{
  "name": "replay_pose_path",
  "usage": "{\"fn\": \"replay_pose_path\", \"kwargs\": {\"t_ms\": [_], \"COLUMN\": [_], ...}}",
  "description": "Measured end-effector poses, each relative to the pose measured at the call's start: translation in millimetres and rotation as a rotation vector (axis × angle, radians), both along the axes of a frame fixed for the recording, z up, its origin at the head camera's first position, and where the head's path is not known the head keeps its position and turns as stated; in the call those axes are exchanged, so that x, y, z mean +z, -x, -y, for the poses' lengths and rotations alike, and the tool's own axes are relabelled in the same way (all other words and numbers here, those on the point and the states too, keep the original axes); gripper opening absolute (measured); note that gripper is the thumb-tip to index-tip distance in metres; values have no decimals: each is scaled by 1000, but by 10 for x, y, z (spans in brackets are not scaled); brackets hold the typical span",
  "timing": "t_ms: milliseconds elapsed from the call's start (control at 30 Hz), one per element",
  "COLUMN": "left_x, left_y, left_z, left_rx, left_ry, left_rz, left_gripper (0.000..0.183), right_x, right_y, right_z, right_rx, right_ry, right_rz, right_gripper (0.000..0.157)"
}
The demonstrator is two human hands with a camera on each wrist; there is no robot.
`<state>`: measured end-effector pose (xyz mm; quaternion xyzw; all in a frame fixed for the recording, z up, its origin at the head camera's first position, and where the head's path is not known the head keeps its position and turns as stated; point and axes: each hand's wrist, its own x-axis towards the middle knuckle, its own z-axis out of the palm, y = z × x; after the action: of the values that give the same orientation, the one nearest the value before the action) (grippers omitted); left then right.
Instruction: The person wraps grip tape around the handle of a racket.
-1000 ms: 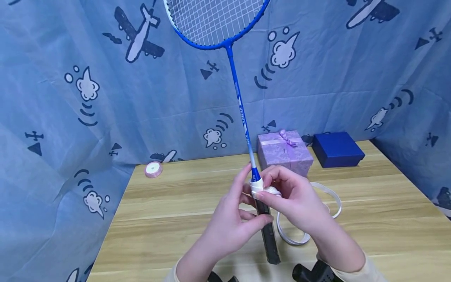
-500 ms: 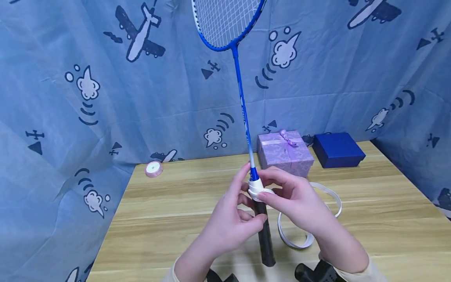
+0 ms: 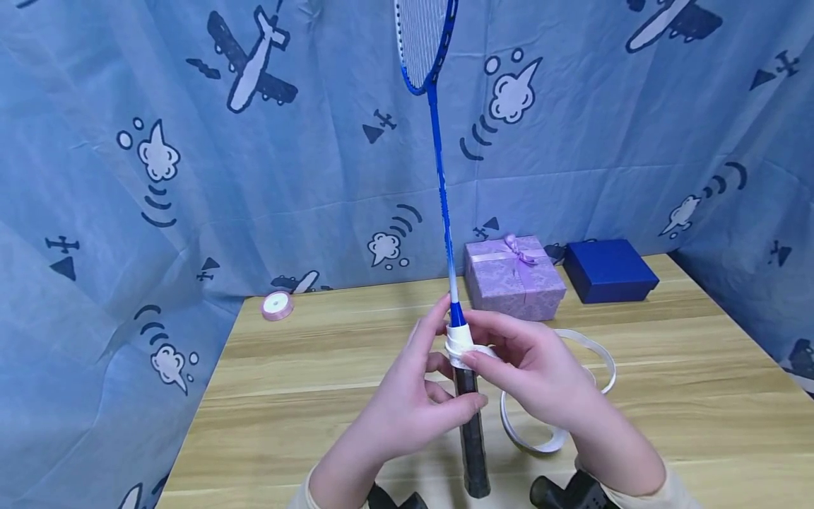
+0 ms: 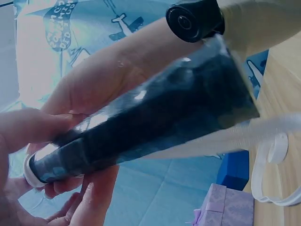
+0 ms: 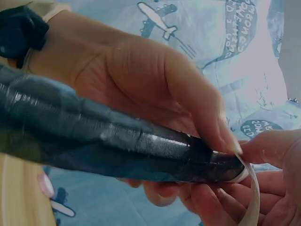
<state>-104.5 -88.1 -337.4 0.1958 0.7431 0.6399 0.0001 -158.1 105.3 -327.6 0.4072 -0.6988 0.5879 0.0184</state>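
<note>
A blue badminton racket point(image 3: 443, 198) stands nearly upright in the head view, its head cut off by the top edge and turned almost edge-on. White tape point(image 3: 459, 343) is wound round the top of its black handle point(image 3: 473, 452), below the blue cone. My left hand point(image 3: 400, 410) holds the handle from the left, thumb in front and fingers behind. From the right, my right hand point(image 3: 550, 371) pinches the tape against the handle with thumb and fingers. The right wrist view has the loose strip of tape point(image 5: 254, 193) running down from the wrapped end.
The rest of the tape lies in a loose white loop point(image 3: 604, 353) on the wooden table point(image 3: 286, 410). Behind it sit a lilac gift box point(image 3: 514, 283) and a dark blue box point(image 3: 610, 272). A pink ribbon roll point(image 3: 277, 305) lies at the back left, before a patterned blue curtain point(image 3: 286, 177).
The racket has turned about its shaft, so its head went from broad to nearly edge-on, and its handle end swung slightly left. Both hands stay at the top of the handle.
</note>
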Motion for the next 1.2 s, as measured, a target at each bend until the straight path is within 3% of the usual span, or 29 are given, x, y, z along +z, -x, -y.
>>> {"fn": "replay_pose_path", "kwargs": {"t_ms": [167,400,600,767,933,1200], "left_x": [20,14,3,4,13,6], "left_y": [-1,6,24,22,14,23], "left_z": [-7,-20,-30,-33,-37,-41], "left_rx": [39,64,72,14,-30,-16], "left_ry": [39,30,-11,-57,-100,-124], "left_rz": [54,63,84,103,109,113], "left_gripper": [108,105,104,105,105,106], "right_x": [3,31,72,76,52,55], "right_y": [-6,-27,-108,-102,-76,-46], "right_z": [14,-6,-27,-28,-34,-44], "right_rx": [-108,-132,-111,-73,-67,-27], "right_ry": [-79,-159,-68,14,20,14], "right_rz": [-74,-52,-99,-110,-68,-16], "right_gripper": [41,46,59,53,54,54]}}
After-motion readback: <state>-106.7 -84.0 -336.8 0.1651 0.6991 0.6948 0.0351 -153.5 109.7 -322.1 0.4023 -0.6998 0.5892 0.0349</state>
